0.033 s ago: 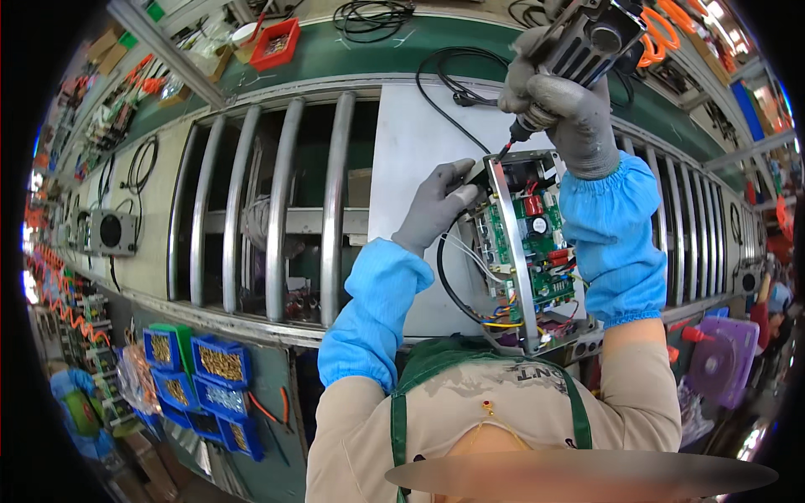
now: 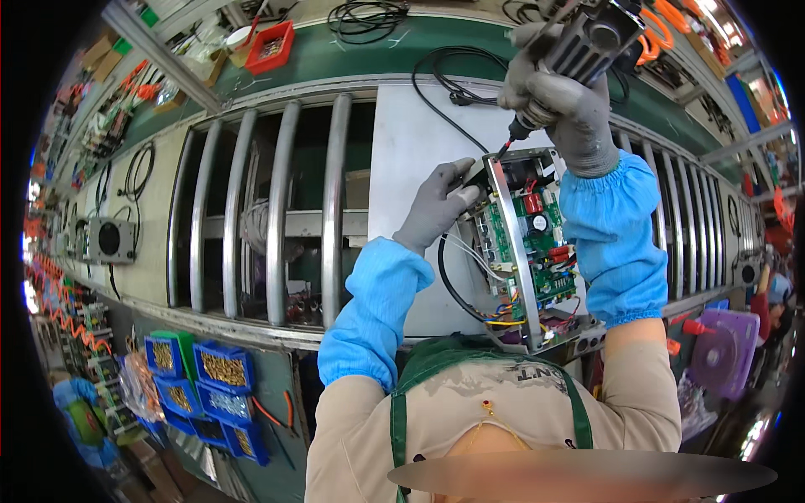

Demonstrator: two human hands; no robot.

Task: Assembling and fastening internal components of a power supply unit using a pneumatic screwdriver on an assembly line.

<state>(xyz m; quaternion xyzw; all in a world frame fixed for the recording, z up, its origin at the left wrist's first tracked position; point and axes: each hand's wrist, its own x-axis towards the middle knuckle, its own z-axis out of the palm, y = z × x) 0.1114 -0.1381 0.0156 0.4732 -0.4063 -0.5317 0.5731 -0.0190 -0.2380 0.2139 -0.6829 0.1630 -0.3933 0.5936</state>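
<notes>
My right hand (image 2: 579, 117), in a grey glove, is closed round a dark power screwdriver (image 2: 595, 46). Its bit points down and touches, or nearly touches, the far left corner of an open metal chassis (image 2: 511, 239). Inside the chassis lie a green circuit board (image 2: 537, 239) with red and black parts and several coloured wires. My left hand (image 2: 432, 205), also gloved in grey, grips the chassis's left side near that corner; its fingertips are partly hidden at the edge. The chassis rests on a white sheet (image 2: 398, 159) in front of my chest.
Metal rollers (image 2: 285, 210) run to both sides of the sheet. Blue bins of screws (image 2: 224, 366) stand at lower left, beside an orange-handled tool (image 2: 275, 412). A red bin (image 2: 270, 48) and a coiled black cable (image 2: 366, 18) lie beyond. A purple crate-like object (image 2: 723, 352) is at right.
</notes>
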